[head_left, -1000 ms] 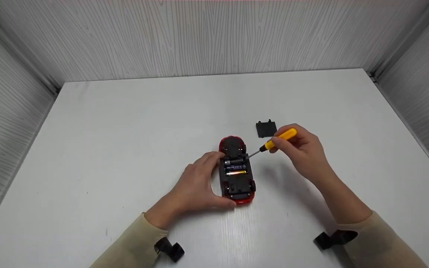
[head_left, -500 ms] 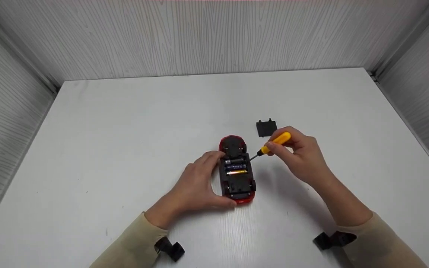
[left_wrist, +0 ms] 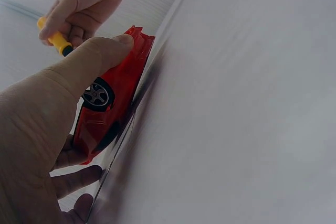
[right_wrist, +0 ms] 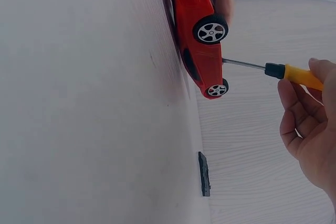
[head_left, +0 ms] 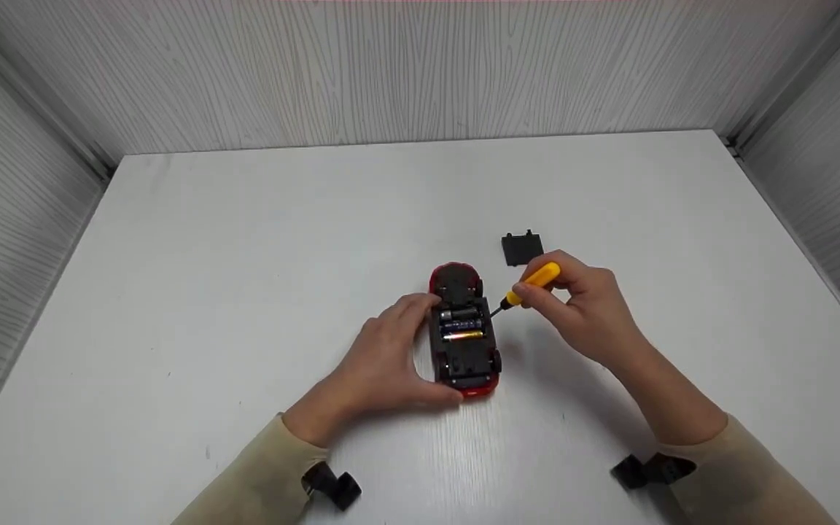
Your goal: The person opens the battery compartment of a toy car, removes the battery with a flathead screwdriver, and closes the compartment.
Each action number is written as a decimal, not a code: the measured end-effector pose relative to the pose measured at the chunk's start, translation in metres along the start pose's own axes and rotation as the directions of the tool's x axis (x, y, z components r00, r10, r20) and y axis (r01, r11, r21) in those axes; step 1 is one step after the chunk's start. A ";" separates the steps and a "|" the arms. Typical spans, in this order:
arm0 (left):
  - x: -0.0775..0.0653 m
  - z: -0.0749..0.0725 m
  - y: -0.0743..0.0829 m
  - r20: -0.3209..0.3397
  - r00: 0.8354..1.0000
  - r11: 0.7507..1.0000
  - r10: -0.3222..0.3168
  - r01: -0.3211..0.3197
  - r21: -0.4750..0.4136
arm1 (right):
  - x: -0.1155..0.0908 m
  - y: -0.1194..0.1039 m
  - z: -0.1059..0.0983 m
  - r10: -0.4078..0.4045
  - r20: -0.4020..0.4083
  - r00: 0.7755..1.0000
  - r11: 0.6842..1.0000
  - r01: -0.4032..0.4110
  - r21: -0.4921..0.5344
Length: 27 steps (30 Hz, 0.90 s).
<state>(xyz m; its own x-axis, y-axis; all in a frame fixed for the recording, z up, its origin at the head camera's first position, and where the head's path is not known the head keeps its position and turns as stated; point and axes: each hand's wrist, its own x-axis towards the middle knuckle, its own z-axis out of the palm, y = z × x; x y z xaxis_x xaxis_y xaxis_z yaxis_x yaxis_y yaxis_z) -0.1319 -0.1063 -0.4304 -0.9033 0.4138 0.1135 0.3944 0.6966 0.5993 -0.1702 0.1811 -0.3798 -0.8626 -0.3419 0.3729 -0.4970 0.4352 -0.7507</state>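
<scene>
The car (head_left: 467,357) lay upside down near the middle of the table (head_left: 245,255), and the left hand (head_left: 383,364), spread wide, held it from the left, while the right hand (head_left: 588,310) pinched the screwdriver (head_left: 542,275), its tip at the car's right edge. The car was likely light, hard and a bit slippery, so its long sides seemed best to hold, away from the batteries (head_left: 461,325).

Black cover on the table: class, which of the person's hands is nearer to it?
Right. The right hand is close to the black cover, on the person's side of it; the left hand is farther off, holding the toy car.
</scene>
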 end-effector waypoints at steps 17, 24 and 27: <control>0.000 0.001 0.001 0.001 1.000 1.000 0.003 -0.003 -0.003 | -0.002 0.000 0.002 -0.012 0.018 1.000 1.000 0.012 -0.012; 0.000 0.002 0.002 0.008 1.000 1.000 0.005 -0.005 -0.004 | -0.003 0.004 0.002 0.021 0.021 1.000 0.999 -0.022 0.025; 0.000 0.002 0.003 0.015 1.000 1.000 -0.002 0.003 -0.011 | -0.003 0.005 0.002 0.034 0.025 0.999 0.999 -0.035 0.034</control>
<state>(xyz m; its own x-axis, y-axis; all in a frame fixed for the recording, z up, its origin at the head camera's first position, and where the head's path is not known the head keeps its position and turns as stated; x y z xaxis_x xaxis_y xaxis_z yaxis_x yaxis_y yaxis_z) -0.1308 -0.1034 -0.4302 -0.9017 0.4206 0.1004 0.3902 0.6911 0.6084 -0.1703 0.1827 -0.3860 -0.8762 -0.3476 0.3338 -0.4634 0.4181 -0.7813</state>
